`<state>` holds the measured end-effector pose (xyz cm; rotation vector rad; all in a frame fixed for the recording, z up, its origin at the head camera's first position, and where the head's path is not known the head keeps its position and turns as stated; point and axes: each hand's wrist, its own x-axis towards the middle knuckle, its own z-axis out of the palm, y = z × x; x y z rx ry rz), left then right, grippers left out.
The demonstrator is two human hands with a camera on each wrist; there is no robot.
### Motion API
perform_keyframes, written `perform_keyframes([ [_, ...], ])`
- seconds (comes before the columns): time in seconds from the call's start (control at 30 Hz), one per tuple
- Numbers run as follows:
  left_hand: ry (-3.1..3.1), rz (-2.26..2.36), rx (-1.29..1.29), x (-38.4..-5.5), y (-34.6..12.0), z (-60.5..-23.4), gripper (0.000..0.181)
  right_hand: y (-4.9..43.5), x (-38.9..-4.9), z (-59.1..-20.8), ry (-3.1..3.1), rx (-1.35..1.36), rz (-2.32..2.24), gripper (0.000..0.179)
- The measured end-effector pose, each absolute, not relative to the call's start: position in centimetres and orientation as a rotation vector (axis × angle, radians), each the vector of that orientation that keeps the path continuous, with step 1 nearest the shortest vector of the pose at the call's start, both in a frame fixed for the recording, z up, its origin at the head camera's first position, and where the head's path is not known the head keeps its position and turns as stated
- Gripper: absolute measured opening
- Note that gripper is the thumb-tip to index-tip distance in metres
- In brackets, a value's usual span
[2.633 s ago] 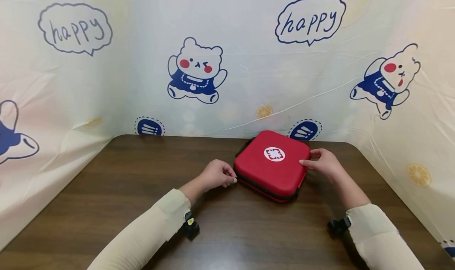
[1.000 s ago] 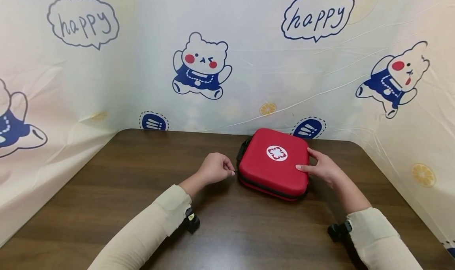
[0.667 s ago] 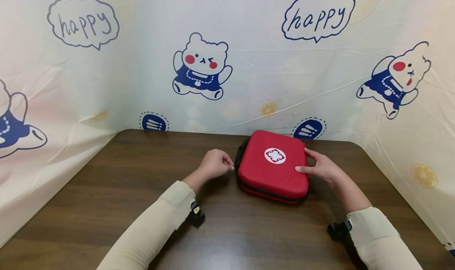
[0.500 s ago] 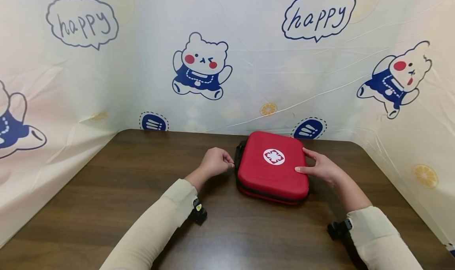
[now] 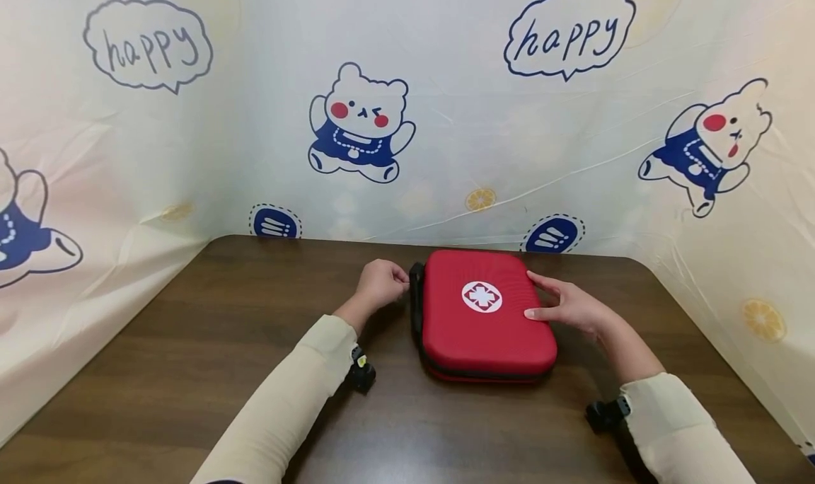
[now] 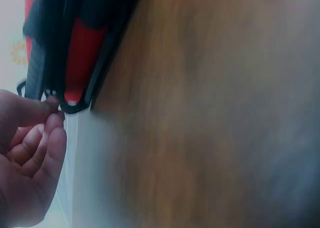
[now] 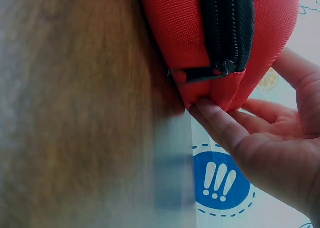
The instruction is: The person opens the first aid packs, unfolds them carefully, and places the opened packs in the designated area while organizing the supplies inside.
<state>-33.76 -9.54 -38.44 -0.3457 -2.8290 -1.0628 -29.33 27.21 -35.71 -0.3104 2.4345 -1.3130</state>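
Note:
A red first-aid case [image 5: 482,342] with a white round emblem lies flat on the table, its lid down. Along its left side runs a black carry handle [image 5: 417,300]. At the far left corner my left hand [image 5: 380,284] pinches a zipper pull between thumb and forefinger; the pull is mostly hidden by the fingertips in the left wrist view. My right hand [image 5: 573,306] grips the case's right side, thumb on the lid and fingers against the side. In the right wrist view a black zipper [image 7: 227,28] ends in a slider with a pull tab [image 7: 200,74].
The brown wooden table [image 5: 223,371] meets a printed cloth backdrop [image 5: 446,130] behind the case and at both sides. Small black cameras are strapped to both wrists, below cream sleeves [image 5: 280,392].
The case has turned counterclockwise and shifted left and nearer. My left hand has gone from the front left corner back along the handle side. The right hand has kept its hold.

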Motion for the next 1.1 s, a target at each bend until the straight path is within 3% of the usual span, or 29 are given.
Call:
perform_keyframes([
  [0.37, -2.832, -1.132, -0.307, -34.3, -10.0, -38.5, 0.01, 27.1, -29.8, -35.3, 2.446, -0.261, -1.323, 0.093],
  [0.77, -2.882, -1.212, -0.326, -33.3, -10.7, -38.4, 0.008, 26.5, -31.3, -34.2, 2.86, -0.155, -0.976, 0.063],
  [1.1, -2.897, -1.272, -0.319, -31.7, -11.7, -38.0, 0.007, 26.7, -28.9, -33.3, 2.837, -0.187, -0.978, 0.059],
])
